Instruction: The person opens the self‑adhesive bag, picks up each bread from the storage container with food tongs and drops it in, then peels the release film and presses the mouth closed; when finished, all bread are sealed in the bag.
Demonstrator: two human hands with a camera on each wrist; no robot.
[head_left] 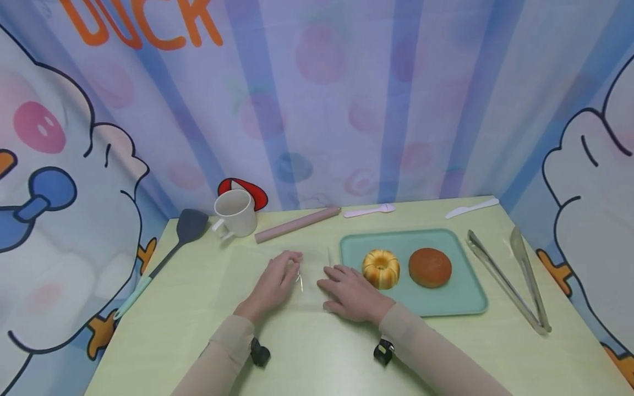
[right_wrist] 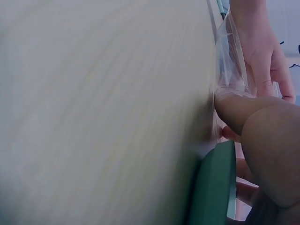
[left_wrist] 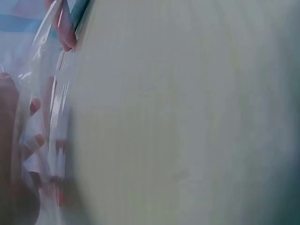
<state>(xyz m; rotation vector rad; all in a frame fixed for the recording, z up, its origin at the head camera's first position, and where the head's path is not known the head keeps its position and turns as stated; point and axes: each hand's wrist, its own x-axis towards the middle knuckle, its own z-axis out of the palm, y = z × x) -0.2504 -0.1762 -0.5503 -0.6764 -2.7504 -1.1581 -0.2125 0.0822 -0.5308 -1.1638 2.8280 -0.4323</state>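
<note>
A clear plastic bag point(head_left: 308, 294) lies on the table between the two hands, and its thin film catches the light. My left hand point(head_left: 271, 287) pinches the film, which is lifted into a shiny fold near the thumb and forefinger. In the left wrist view the raised plastic point(left_wrist: 57, 112) runs along the left side. My right hand point(head_left: 354, 294) rests on the bag's right edge with its fingers spread and fairly straight. Close beside the right hand stands the teal tray point(head_left: 421, 309), which carries a ridged golden ring cake point(head_left: 380, 269) and a round brown bun point(head_left: 430, 268).
Along the back lie a mauve rolling pin point(head_left: 297, 224), a pink fork point(head_left: 369, 210) and a white knife point(head_left: 472, 208). A white mug point(head_left: 236, 214) and a dark spatula point(head_left: 190, 226) stand at the left. Metal tongs point(head_left: 515, 286) lie open right of the tray.
</note>
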